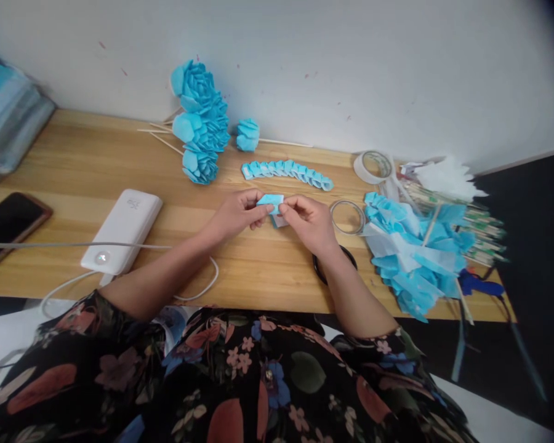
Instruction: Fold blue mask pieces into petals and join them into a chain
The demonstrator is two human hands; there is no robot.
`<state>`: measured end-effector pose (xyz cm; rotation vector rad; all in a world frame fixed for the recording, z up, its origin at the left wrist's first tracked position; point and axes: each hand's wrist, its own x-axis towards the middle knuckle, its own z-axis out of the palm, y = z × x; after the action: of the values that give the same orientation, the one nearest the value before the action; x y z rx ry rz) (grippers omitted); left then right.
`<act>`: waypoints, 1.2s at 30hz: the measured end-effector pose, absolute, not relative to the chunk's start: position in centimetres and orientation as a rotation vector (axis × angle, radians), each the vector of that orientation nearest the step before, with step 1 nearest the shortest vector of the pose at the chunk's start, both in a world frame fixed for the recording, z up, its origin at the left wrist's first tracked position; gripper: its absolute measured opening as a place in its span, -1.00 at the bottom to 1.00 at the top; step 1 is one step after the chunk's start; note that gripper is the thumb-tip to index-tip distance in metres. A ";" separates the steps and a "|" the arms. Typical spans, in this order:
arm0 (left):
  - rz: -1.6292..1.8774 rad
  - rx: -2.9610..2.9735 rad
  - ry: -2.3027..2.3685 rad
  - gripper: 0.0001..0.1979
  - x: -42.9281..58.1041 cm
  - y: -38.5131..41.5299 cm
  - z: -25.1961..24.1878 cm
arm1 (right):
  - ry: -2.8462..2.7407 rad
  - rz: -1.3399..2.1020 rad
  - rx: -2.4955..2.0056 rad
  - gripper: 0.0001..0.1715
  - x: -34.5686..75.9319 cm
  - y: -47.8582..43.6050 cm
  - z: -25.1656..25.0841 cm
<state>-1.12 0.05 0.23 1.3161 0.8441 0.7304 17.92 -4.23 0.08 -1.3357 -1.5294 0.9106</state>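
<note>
Between my two hands is a small folded piece of blue and white sheet material, held above the table. My left hand pinches its left side between thumb and fingers. On the other side, my right hand pinches the right end, with the thumb on top. A white-backed flap hangs below the fingers. Just beyond the hands lies a curved row of folded blue pieces. A single blue rosebud on a thin stick rests behind it.
Several blue flowers on sticks lie back left. A white power bank and phone are at left. Tape rolls, a black ring, blue scraps and a blue-handled tool are at right.
</note>
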 end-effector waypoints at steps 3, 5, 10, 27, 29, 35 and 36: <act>0.716 1.317 0.817 -0.69 -1.2 0.1 0.2 | -1.479 0.861 -1.363 -0.76 18.2 -4.2 0.2; 0.718 1.305 0.824 -0.65 -1.2 0.2 0.2 | -1.436 0.847 -1.377 -0.75 18.3 -4.2 0.4; 0.761 1.283 0.860 -0.63 -1.3 0.3 0.1 | -1.395 0.872 -1.360 -0.74 18.3 -4.2 0.5; 0.748 1.294 0.838 -0.62 -1.0 0.2 1.4 | -1.418 0.882 -1.329 -0.69 18.2 -4.0 0.7; 0.735 1.300 0.841 -0.69 -0.8 0.1 1.6 | -1.439 0.864 -1.329 -0.69 18.1 -4.0 0.5; 0.731 1.309 0.913 -0.85 0.0 -0.2 2.1 | -1.466 0.859 -1.319 -0.70 17.9 -4.0 0.5; 0.740 1.299 0.929 -0.86 0.2 -0.3 2.1 | -1.466 0.853 -1.318 -0.70 17.9 -4.1 0.6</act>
<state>0.15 -0.30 2.11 1.2988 0.9289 0.7401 17.92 -4.05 0.61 -1.3181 -1.4658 0.8528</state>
